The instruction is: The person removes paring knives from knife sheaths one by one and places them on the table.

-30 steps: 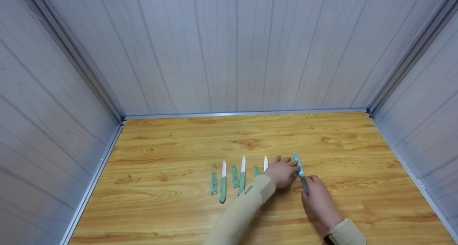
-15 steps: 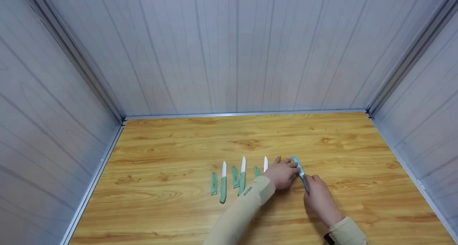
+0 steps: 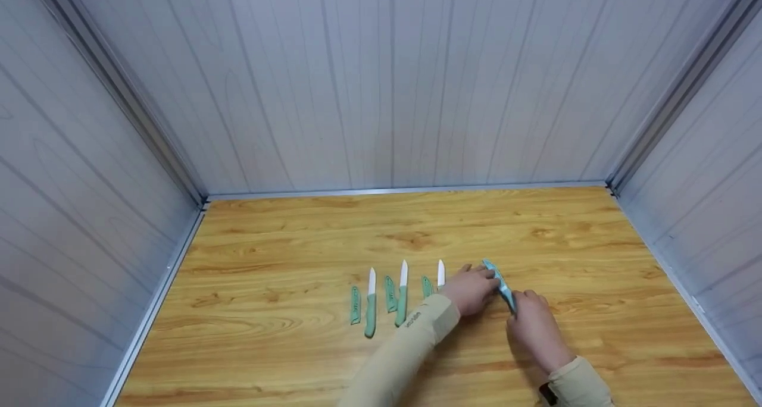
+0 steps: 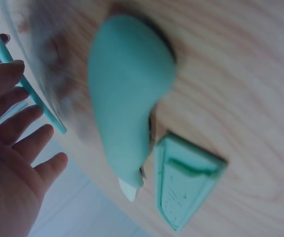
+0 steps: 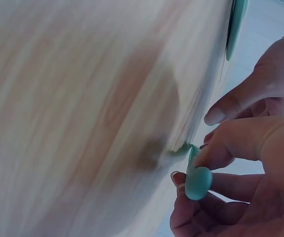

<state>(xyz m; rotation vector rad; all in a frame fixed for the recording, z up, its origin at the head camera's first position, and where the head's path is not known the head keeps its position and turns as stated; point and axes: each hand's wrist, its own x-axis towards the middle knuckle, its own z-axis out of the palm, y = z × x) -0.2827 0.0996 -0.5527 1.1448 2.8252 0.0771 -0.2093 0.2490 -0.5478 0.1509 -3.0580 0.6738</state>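
Observation:
My right hand [image 3: 536, 323] grips the green handle [image 5: 198, 182] of a paring knife, its fingers and thumb curled round it. A green blade sheath [image 3: 490, 268] covers the blade, which points away and slightly left. My left hand [image 3: 473, 291] pinches the sheath from the left side; in the left wrist view its other fingers [image 4: 25, 145] are spread. Left of the hands lie three bare, white-bladed paring knives: one at far left [image 3: 371, 312], a middle one [image 3: 403, 297] and one partly hidden by the left hand [image 3: 441, 270].
A loose green sheath lies left of each bare knife: the left sheath [image 3: 355, 306], the middle sheath [image 3: 390, 294] and the right sheath [image 3: 427, 286]. All rest on the wood-grain table [image 3: 268, 347]. Pale panel walls [image 3: 381, 97] enclose its back and sides.
The sheathed knife has tilted further, its tip shifting slightly left and nearer, and it has rolled more onto its edge. My right hand has shifted slightly right; my left hand has barely moved.

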